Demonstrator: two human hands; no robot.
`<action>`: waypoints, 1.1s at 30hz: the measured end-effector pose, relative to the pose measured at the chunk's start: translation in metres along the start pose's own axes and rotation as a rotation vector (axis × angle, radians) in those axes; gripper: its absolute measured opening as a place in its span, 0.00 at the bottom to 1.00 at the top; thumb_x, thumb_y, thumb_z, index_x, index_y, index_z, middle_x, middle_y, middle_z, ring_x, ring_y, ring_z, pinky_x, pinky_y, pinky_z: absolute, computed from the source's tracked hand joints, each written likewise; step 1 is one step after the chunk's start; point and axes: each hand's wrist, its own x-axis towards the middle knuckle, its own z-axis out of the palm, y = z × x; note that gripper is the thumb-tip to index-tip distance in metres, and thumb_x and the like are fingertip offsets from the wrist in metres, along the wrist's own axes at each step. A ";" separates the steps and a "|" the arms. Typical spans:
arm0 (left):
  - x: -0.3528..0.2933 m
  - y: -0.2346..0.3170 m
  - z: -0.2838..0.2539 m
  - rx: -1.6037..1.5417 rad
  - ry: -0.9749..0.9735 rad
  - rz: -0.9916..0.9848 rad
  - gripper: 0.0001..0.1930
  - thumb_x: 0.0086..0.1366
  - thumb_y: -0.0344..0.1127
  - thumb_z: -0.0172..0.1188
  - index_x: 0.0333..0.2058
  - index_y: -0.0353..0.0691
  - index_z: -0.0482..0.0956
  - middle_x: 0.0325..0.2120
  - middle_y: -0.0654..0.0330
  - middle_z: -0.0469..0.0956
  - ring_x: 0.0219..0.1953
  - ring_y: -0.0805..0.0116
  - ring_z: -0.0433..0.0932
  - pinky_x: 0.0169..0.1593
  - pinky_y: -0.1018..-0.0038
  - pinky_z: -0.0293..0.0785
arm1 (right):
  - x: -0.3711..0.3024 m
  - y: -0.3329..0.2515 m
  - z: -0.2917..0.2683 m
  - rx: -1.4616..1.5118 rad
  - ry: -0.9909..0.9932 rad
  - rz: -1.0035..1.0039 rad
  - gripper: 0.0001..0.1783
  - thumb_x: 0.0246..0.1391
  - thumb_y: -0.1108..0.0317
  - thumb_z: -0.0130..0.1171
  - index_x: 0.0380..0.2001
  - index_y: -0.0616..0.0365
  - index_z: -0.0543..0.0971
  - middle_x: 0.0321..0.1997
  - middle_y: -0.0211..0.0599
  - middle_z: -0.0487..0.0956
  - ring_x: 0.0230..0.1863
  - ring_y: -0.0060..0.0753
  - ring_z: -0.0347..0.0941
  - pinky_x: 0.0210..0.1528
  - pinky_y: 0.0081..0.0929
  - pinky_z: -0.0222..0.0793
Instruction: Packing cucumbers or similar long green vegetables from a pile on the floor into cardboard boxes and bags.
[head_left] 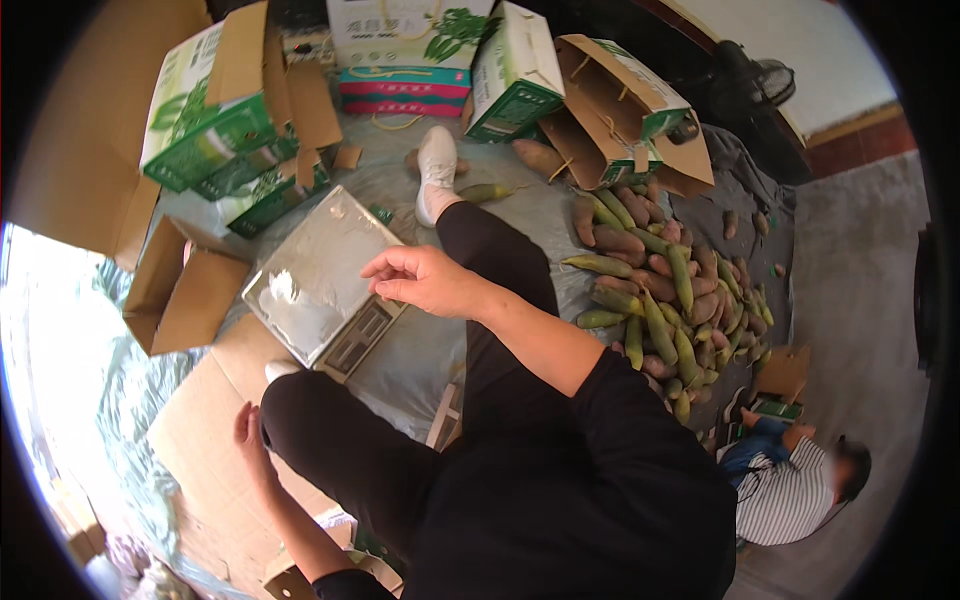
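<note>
My right hand (420, 280) hangs over the near right side of a flat metal weighing scale (325, 260). Its fingers are loosely bent, the thumb stands apart, and nothing shows between them. The scale's plate carries no goods, only a bright glare, and its display panel (363, 335) faces my legs. Beside my left knee is my left hand (252, 440), with fingers loosely apart and nothing visible in it. To my right lies a large heap of green radishes (680, 277) mixed with reddish-brown sweet potatoes (615, 239).
Green-and-white cartons (225, 125) stand at the far left, an open brown box (190, 290) below them. Another open carton (620, 110) lies on its side near the heap. Red-and-teal boxes (405, 92) sit at the back. A person in a striped shirt (785, 495) is at the lower right.
</note>
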 end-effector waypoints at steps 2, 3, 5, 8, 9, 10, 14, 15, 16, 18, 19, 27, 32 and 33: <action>-0.012 0.071 0.028 0.057 0.009 0.056 0.15 0.65 0.34 0.51 0.49 0.36 0.73 0.42 0.58 0.76 0.47 0.71 0.73 0.51 0.75 0.66 | -0.009 -0.018 -0.019 -0.026 0.058 -0.071 0.13 0.55 0.72 0.54 0.44 0.62 0.74 0.36 0.31 0.77 0.40 0.19 0.72 0.44 0.19 0.67; -0.020 0.100 0.039 0.109 0.015 0.108 0.15 0.66 0.34 0.50 0.49 0.36 0.73 0.42 0.58 0.76 0.47 0.70 0.73 0.51 0.74 0.65 | -0.014 -0.032 -0.030 -0.036 0.090 -0.128 0.13 0.55 0.72 0.54 0.44 0.62 0.74 0.36 0.31 0.77 0.40 0.18 0.72 0.44 0.19 0.67; -0.036 0.148 0.066 0.144 0.026 0.184 0.15 0.66 0.35 0.49 0.48 0.37 0.73 0.42 0.57 0.76 0.48 0.69 0.73 0.53 0.71 0.65 | -0.018 -0.045 -0.059 -0.083 0.180 -0.235 0.12 0.54 0.75 0.54 0.43 0.62 0.74 0.36 0.31 0.77 0.39 0.18 0.72 0.43 0.17 0.67; -0.043 0.179 0.088 0.090 -0.065 0.233 0.15 0.66 0.35 0.49 0.48 0.37 0.73 0.41 0.57 0.77 0.48 0.69 0.73 0.54 0.70 0.65 | -0.017 -0.027 -0.123 -0.157 0.390 -0.211 0.13 0.53 0.74 0.54 0.43 0.62 0.75 0.37 0.32 0.78 0.39 0.19 0.72 0.43 0.18 0.68; -0.045 0.187 0.093 0.099 -0.078 0.244 0.14 0.66 0.35 0.49 0.48 0.36 0.73 0.41 0.57 0.77 0.48 0.68 0.73 0.54 0.70 0.65 | -0.018 -0.017 -0.145 -0.196 0.489 -0.206 0.12 0.51 0.72 0.55 0.40 0.62 0.76 0.36 0.35 0.79 0.38 0.23 0.74 0.42 0.21 0.69; -0.047 0.192 0.097 0.101 -0.085 0.254 0.14 0.66 0.35 0.49 0.48 0.36 0.73 0.41 0.57 0.77 0.48 0.68 0.73 0.54 0.70 0.65 | -0.020 -0.007 -0.170 -0.236 0.588 -0.199 0.12 0.49 0.71 0.57 0.38 0.62 0.77 0.35 0.38 0.79 0.36 0.26 0.75 0.41 0.23 0.70; -0.044 0.207 0.114 0.192 -0.119 0.264 0.13 0.66 0.32 0.50 0.47 0.36 0.74 0.40 0.57 0.77 0.47 0.68 0.73 0.53 0.71 0.65 | -0.044 0.027 -0.278 -0.827 0.883 0.109 0.21 0.44 0.64 0.60 0.43 0.62 0.75 0.41 0.46 0.77 0.45 0.44 0.74 0.49 0.32 0.68; -0.042 0.208 0.119 0.210 -0.135 0.235 0.13 0.66 0.32 0.50 0.47 0.36 0.74 0.40 0.57 0.77 0.47 0.69 0.73 0.53 0.71 0.65 | -0.053 0.038 -0.305 -0.872 0.988 0.187 0.21 0.44 0.65 0.58 0.45 0.60 0.75 0.45 0.50 0.75 0.48 0.48 0.71 0.51 0.35 0.66; -0.041 0.209 0.122 0.233 -0.143 0.203 0.12 0.65 0.31 0.49 0.46 0.36 0.74 0.39 0.58 0.77 0.46 0.69 0.73 0.53 0.71 0.65 | -0.058 0.042 -0.322 -0.909 1.084 0.267 0.22 0.44 0.66 0.57 0.46 0.58 0.74 0.48 0.55 0.72 0.51 0.53 0.68 0.54 0.38 0.65; -0.036 0.206 0.124 0.258 -0.136 0.216 0.12 0.65 0.30 0.49 0.46 0.34 0.74 0.38 0.57 0.77 0.45 0.70 0.74 0.52 0.72 0.67 | -0.067 0.044 -0.353 -0.866 1.151 0.451 0.24 0.47 0.64 0.56 0.50 0.56 0.71 0.56 0.55 0.64 0.54 0.55 0.65 0.56 0.38 0.63; -0.031 0.202 0.122 0.295 -0.165 0.256 0.12 0.65 0.29 0.48 0.46 0.33 0.74 0.38 0.57 0.77 0.44 0.69 0.74 0.51 0.73 0.67 | -0.069 0.041 -0.365 -0.861 1.157 0.442 0.24 0.47 0.64 0.56 0.50 0.56 0.71 0.56 0.55 0.64 0.54 0.55 0.65 0.56 0.38 0.63; -0.033 0.206 0.127 0.409 -0.043 0.177 0.12 0.64 0.29 0.50 0.44 0.34 0.75 0.34 0.58 0.78 0.40 0.71 0.75 0.45 0.75 0.68 | -0.072 0.042 -0.436 -0.803 1.321 0.763 0.29 0.50 0.64 0.53 0.58 0.38 0.64 0.69 0.44 0.42 0.63 0.55 0.54 0.59 0.42 0.60; -0.032 0.209 0.127 0.431 -0.012 0.145 0.11 0.64 0.32 0.51 0.43 0.36 0.76 0.33 0.60 0.78 0.39 0.73 0.74 0.43 0.77 0.67 | -0.085 0.051 -0.462 -0.918 1.346 0.792 0.30 0.49 0.60 0.54 0.57 0.50 0.64 0.68 0.40 0.49 0.61 0.49 0.57 0.57 0.43 0.62; -0.032 0.209 0.127 0.434 -0.015 0.145 0.11 0.64 0.32 0.51 0.43 0.36 0.76 0.33 0.60 0.78 0.39 0.73 0.74 0.43 0.77 0.67 | -0.089 0.051 -0.461 -0.949 1.393 0.720 0.31 0.49 0.61 0.56 0.57 0.56 0.63 0.66 0.38 0.54 0.61 0.47 0.58 0.57 0.41 0.62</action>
